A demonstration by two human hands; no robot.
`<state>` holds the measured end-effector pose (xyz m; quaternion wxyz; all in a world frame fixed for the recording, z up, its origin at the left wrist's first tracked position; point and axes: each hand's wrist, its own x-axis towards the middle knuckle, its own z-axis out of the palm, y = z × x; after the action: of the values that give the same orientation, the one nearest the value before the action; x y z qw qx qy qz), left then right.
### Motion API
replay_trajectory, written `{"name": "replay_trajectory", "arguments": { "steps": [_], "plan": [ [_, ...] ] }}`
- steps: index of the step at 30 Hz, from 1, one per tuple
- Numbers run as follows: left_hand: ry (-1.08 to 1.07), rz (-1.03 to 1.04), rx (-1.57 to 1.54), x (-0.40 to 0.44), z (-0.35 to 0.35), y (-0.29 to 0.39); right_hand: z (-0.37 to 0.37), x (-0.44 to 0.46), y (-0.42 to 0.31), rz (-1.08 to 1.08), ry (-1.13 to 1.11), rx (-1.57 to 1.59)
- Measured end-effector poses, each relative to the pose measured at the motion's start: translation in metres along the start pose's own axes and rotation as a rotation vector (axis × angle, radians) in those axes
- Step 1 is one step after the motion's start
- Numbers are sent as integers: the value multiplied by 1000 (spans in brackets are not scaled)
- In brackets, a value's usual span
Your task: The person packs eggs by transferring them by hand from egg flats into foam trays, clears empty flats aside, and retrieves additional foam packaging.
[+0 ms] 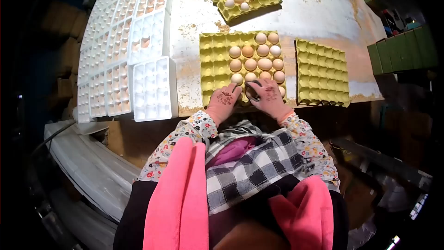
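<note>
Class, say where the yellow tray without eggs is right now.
In the head view, the eggless yellow tray lies on the table, near its front edge, just right of the egg-bearing tray under the hands.

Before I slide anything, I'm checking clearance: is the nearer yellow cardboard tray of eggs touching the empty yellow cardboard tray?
Apart: the head view shows tabletop between the nearer egg tray and the empty tray.

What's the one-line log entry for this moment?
left hand: at middle yellow tray, grip unclear | right hand: at its eggs, grip unclear | tray: partly filled
</note>
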<state>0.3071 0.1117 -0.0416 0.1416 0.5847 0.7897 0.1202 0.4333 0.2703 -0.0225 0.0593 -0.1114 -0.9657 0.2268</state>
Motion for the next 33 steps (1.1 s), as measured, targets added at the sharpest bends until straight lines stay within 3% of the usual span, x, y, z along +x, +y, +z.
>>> {"name": "replay_trajectory", "arguments": {
  "steps": [1,3,4,5,6,7,8,9,10,11,12,13,14,15,17,18,19,21,22,23,25,26,27,30,31,33],
  "plan": [
    [74,-16,-114,0,-3,2,-10,-3,2,83,53,213],
    [318,-256,-544,-5,-14,9,-14,-2,16,294,262,1049],
    [442,-386,-933,-2,-20,10,-16,0,25,318,310,1213],
    [417,-649,-1430,-3,-29,6,-19,4,33,475,232,1314],
    [399,-476,-1265,-3,-12,-19,-24,8,38,641,164,1410],
    [301,-631,-1521,5,-24,-19,-24,17,37,495,-6,983],
    [229,-825,-1760,14,-36,-20,-17,19,26,262,27,518],
    [85,-653,-1114,24,-30,-26,-10,24,16,24,66,56],
    [198,-317,-488,34,-30,-9,2,28,15,-72,82,-161],
    [71,-317,16,38,-22,-4,15,31,16,-165,88,-374],
    [-49,-373,35,42,-32,6,14,40,12,-124,-17,-446],
    [-157,-427,54,52,-44,14,13,50,17,-106,-20,-285],
    [-62,-323,-32,50,-33,-9,8,52,27,-19,-77,-150],
    [21,-256,-128,45,-26,-22,-12,53,25,71,-140,-6],
    [87,-517,-857,33,-23,-32,-23,47,41,277,-67,621],
    [255,-552,-1325,30,-9,-47,-31,49,46,269,-24,662],
    [189,-602,-1744,29,-33,-36,-36,49,49,272,10,706],
    [190,-439,-1270,48,-36,-41,-32,60,52,66,84,340],
    [93,-348,-458,58,-47,-34,-38,64,44,47,-21,141],
    [43,-344,-3,68,-57,-15,-41,70,37,14,-118,-59],
    [66,-192,291,86,-41,-19,8,70,52,-304,282,-375],
    [-10,-230,357,96,-40,-17,8,77,43,-185,-1,-403],
    [-88,-269,418,102,-40,-12,2,82,31,-138,-56,-505],
    [-115,-232,467,106,-32,-18,21,97,48,-55,-21,-356],
    [-142,-216,433,104,-34,-25,-7,100,29,-115,-139,-495],
    [-172,-215,47,84,-81,-39,-25,103,26,-34,-131,-271]
  ]
}}
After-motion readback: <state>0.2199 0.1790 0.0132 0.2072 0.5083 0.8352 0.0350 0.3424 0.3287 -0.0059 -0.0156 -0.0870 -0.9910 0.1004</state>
